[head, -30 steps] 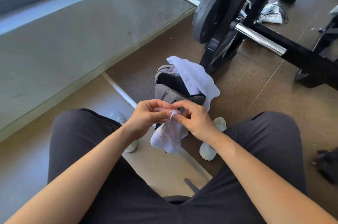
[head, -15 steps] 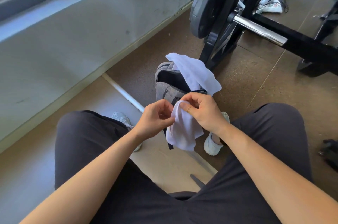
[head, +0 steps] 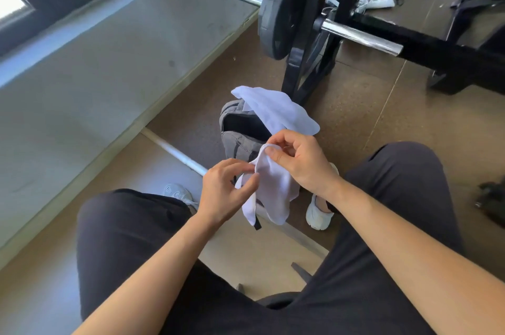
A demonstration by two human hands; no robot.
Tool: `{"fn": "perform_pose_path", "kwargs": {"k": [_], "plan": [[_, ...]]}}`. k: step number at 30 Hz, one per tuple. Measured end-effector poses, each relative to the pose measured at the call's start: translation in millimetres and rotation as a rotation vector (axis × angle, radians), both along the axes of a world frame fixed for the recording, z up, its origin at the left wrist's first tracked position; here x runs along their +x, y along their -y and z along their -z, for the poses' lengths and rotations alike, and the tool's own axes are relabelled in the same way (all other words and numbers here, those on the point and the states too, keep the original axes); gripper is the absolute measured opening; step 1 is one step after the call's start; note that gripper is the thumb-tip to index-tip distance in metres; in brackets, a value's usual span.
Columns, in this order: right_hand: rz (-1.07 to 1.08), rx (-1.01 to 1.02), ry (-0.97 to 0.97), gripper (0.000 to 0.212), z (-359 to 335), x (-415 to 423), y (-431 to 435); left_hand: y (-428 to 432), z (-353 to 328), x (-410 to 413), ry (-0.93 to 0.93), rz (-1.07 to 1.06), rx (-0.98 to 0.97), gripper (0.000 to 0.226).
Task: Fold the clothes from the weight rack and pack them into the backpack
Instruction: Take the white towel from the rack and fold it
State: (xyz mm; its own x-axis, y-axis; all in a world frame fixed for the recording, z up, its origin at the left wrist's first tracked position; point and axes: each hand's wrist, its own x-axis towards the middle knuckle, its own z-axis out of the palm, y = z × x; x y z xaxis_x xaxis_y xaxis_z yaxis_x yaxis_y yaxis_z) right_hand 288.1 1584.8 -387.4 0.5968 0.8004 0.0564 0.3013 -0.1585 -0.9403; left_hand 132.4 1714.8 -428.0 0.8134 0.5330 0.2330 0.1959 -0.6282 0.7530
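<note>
Head-cam view, looking down at a seated person's lap w/ dark trousers; floor below. Both hands sit at frame centre, just above the knees. Right hand (head: 300,162) pinches the top edge of a small white cloth (head: 273,192) btwn thumb and forefinger, other fingers curled. Left hand (head: 226,189) pinches the cloth's near edge at about 9 o'clock of it, fingers loosely bent. Cloth hangs slack from the two grips, long axis running roughly 12 to 6 o'clock, lower end free. Can't tell what garment it is.

Grey backpack (head: 237,140) stands on the floor directly past the hands, at 12 o'clock, mouth open and dark inside. A second white cloth (head: 276,110) drapes over its far rim toward 1 o'clock. Rack (head: 328,34) w/ a weight plate (head: 278,9) stands beyond, at 12–1 o'clock.

Judgement: fold is in progress, not done. Backpack mouth lies straight ahead and below the cloth; right hand is nearer to it, so a short forward drop would likely pack it.
</note>
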Motion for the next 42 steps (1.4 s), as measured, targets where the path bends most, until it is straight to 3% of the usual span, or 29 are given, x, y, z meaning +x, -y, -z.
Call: {"fn": "perform_pose_path", "kwargs": {"k": [4,9,14,16,23,28,35,42], "plan": [[-0.047,0.019,0.000,0.009,-6.9,-1.3,1.7,-0.2,5.0,3.9,-0.072,0.074,0.130,0.025],[-0.151,0.041,0.031,0.007,-14.9,6.5,8.8,-5.3,28.4,8.4,-0.216,0.238,0.159,0.028],[-0.125,0.050,0.052,0.010,-14.6,18.1,16.1,-16.9,53.9,10.3,-0.385,0.338,0.233,0.061],[-0.078,0.065,0.073,0.007,-13.8,23.2,18.3,-18.9,56.0,9.7,-0.411,0.339,0.215,0.064],[0.168,-0.016,0.188,0.012,4.1,54.0,30.5,-29.8,49.9,3.3,-0.420,0.298,0.240,0.064],[0.328,-0.088,0.188,0.016,12.7,69.8,31.7,-32.3,46.7,-4.0,-0.448,0.261,0.257,0.035],[0.518,-0.141,0.121,0.014,22.7,80.6,28.1,-42.8,42.6,-12.8,-0.519,0.179,0.207,0.034],[0.602,-0.225,0.140,0.018,29.7,86.3,27.0,-55.3,20.2,-23.3,-0.312,0.075,0.191,0.048]]}}
